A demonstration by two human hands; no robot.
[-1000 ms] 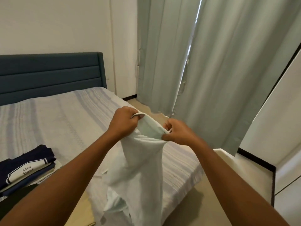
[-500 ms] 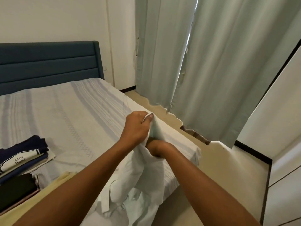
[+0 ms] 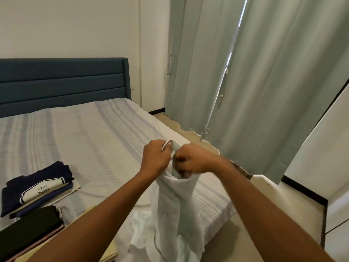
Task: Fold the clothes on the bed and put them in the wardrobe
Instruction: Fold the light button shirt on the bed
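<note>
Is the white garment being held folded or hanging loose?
Hanging loose, unfolded. The left hand and right hand grip the white garment at its top; it droops crumpled below.

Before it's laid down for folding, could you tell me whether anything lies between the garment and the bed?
Nothing visible does. Left hand and right hand grip the garment over the bed; the folded stack lies far left.

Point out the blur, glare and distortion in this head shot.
Head view: the right hand and the white garment it grips are smeared by motion; daylight glares through the curtain gap; the wide lens tilts the curtains; the folded stack is sharp.
</note>
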